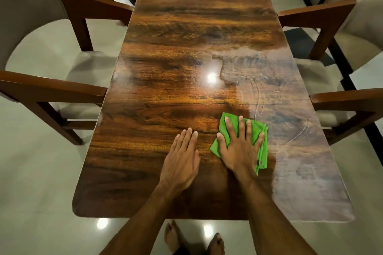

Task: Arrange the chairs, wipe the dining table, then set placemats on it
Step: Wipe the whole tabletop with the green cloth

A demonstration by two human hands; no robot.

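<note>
Here, a glossy dining table (186,58) of dark, strongly grained wood is seen from above, from one of its short ends. A green cloth (234,120) is laid crumpled on the near half of the tabletop, a little right of the middle. It is pressed flat by the right hand (240,147), whose fingers are spread wide and held straight. The cloth is not clutched; it is only covered by the palm and fingers, and its edges are left showing beyond the fingertips and along the right side of the hand. The left hand (182,157) is placed just beside it on bare wood, palm down, with the fingers straight and kept close together, and nothing is held in it.

A pale, streaky film (279,93) with curved wipe marks is spread over the right part of the tabletop, from about the middle down to the near right corner. The left part is seen dark and shiny, and a bright lamp reflection (211,77) is caught near the centre.

An armchair (87,74) with a wooden frame and pale upholstery is set at the left long side. Another armchair (348,97) is set at the right long side. Two bare feet (172,236) are shown on the pale tiled floor (41,172) below the near edge.
</note>
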